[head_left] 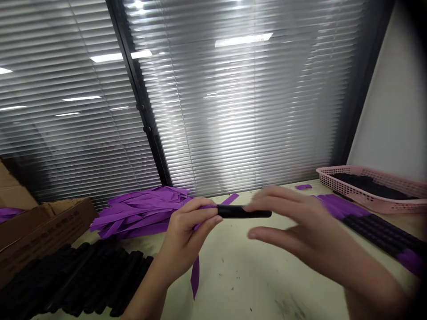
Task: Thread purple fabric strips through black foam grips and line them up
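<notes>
Left of the pink basket (350, 192), the left hand (190, 229) clamps a black tube (240, 212) by its purple end; the right hand (296, 218) has thumb and fingers apart. Wrapping looks underway; purple-and-black tubes (373, 226) before the basket seem done, black tubes (96, 275) far left unwrapped.

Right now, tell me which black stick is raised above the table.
The black stick pinched at one end by the left hand, held in the air. The others lie in the heap at lower left or the row at right.

left hand (187, 233): holding black tube (233, 211) | right hand (302, 226): blurred, thumb apart | purple strips (143, 211): heaped
</notes>
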### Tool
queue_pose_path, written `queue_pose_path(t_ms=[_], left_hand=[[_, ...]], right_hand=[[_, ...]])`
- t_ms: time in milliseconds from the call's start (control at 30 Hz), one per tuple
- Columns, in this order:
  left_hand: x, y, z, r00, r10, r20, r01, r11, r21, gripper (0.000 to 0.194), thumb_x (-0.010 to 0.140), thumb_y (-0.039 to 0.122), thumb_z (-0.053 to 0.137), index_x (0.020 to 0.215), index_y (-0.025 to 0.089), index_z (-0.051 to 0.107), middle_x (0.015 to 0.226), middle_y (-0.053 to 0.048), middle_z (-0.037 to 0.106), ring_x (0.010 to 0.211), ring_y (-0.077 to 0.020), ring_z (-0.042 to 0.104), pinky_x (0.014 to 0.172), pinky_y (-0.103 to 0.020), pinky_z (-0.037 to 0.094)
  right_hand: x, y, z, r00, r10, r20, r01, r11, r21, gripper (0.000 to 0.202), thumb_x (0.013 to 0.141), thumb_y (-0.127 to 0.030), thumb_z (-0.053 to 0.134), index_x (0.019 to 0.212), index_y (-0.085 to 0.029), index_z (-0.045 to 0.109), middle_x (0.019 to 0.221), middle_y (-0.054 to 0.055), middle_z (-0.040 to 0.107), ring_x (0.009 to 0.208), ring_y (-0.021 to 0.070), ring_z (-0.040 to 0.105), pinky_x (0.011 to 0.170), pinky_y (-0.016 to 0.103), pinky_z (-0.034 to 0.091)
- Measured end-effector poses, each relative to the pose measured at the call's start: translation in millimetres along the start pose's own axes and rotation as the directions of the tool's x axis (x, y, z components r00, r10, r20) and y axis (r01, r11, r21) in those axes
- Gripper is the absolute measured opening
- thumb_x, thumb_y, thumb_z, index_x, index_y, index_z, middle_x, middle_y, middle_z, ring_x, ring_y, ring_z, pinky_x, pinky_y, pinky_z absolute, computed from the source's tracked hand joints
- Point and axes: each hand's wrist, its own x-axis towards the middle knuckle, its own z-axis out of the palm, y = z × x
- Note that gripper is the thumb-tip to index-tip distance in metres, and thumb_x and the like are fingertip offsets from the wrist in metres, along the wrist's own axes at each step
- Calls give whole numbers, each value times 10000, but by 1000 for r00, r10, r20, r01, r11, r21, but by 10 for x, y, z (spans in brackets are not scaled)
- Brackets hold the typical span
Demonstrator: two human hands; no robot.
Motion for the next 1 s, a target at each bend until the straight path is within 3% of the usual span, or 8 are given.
queue_pose_path(t_ms=[67,233,400,533,800,1000], left_hand=[[5,7,16,1000,10,13,-10,1000,5,142,875,154,585,901,206,715,975,-50,637,909,-169,598,774,-267,479],[22,-13,-21,1000,6,14,-6,1000,31,150,870,172,597,946,218,717,1027,-55,638,942,-171,601,805,-271,489],[37,-61,-72,1000,-8,12,7,999,36,153,832,185,657,964,230,721,1012,-47,657,941,-173,610,811,-276,501],[39,-105,-52,1000,20,0,-20,1000,-14,153,846,154,633,934,231,730,971,-39,663,894,-160,620,764,-265,510],[33,-139,-44,989,134,-67,-138,989,-52,228,806,87,662,944,251,738,912,-20,692,835,-148,640,722,-254,526],[24,-128,-8,971,223,-86,-227,973,-47,292,775,46,681,975,252,734,926,-15,706,855,-148,653,755,-257,540]], right_hand=[[153,-49,143,998,-32,62,32,999,-9,332,883,-455,558,1141,-250,596,1064,68,641,971,222,604,782,356,519],[238,9,337,977,30,209,-20,999,-50,297,942,-439,459,1137,-254,585,959,38,670,811,183,632,685,310,499],[193,106,274,978,26,208,-12,998,-68,357,930,-486,458,1215,-289,547,1055,42,661,840,195,642,687,313,500],[203,84,255,971,34,236,-24,999,-48,383,918,-526,452,1175,-264,564,976,48,682,791,202,646,655,307,493],[212,32,248,977,-4,212,12,999,-37,390,933,-540,404,1120,-251,587,890,41,689,740,188,641,630,282,464],[182,73,197,960,12,278,-19,1000,24,380,929,-551,406,1127,-273,573,927,17,687,778,185,641,655,283,453]])
